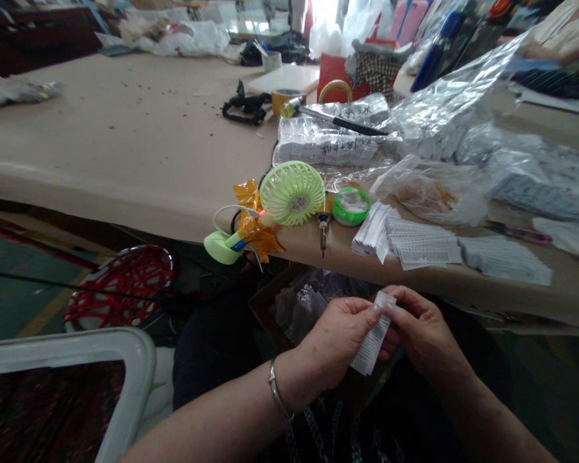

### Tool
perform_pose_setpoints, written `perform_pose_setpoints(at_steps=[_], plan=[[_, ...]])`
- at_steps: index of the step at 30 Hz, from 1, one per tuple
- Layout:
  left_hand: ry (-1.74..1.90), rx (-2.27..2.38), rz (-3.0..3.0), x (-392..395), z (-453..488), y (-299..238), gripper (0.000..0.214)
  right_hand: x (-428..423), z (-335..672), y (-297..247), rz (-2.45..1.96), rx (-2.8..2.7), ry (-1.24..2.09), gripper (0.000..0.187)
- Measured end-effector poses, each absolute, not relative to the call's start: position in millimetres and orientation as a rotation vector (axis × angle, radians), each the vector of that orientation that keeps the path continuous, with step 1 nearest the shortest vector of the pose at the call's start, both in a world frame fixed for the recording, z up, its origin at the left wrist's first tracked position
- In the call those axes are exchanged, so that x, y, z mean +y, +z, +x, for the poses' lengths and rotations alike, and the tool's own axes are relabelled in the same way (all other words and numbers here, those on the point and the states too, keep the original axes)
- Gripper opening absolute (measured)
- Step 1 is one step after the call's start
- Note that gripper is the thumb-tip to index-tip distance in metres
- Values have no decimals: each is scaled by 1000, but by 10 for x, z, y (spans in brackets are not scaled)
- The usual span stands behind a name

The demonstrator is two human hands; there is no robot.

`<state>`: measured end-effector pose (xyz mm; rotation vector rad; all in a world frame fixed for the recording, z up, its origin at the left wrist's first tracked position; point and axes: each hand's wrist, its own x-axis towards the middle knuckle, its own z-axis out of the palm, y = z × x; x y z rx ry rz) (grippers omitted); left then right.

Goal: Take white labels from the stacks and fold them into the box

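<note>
Both my hands are low in front of me, below the table edge, pinching a narrow white printed label strip point(374, 335) between them. My left hand point(338, 337) grips the strip from the left, a thin bracelet on its wrist. My right hand point(422, 328) closes on the strip's upper end from the right. Beneath my hands sits a brown cardboard box point(265, 305) with clear bags of small items in it. Stacks of similar white printed labels point(419, 244) lie on the table edge just above my hands.
On the tan table point(125, 148) stand a light green mini fan point(289, 193) taped with yellow tape, a soldering iron point(323, 228), a green tape roll point(350, 206), and plastic bags of labels point(338, 138). A red-strung wheel point(120, 283) and a white tray rim point(77, 347) are at lower left.
</note>
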<state>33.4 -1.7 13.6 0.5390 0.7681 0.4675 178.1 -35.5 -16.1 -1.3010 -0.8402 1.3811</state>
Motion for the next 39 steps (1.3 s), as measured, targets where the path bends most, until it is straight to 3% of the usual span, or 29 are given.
perform_pose_setpoints(at_steps=[9, 17, 21, 23, 34, 39], plan=[[200, 417, 434, -6, 58, -48, 39, -427, 1572, -83, -1334, -709, 1497, 21], [195, 408, 413, -66, -63, -46, 33, -472, 1543, -114, -1349, -921, 1479, 17], [183, 431, 424, -100, -106, -2, 31, -427, 1623, -176, -1152, -1111, 1732, 46], [170, 429, 428, -121, -114, 9, 31, -398, 1666, -219, -982, -1228, 1874, 52], [156, 491, 489, -230, -82, -25, 35, -400, 1583, -311, -725, -966, 2076, 26], [240, 547, 447, -280, -105, -9, 32, -472, 1589, -266, -1028, -1111, 1781, 37]])
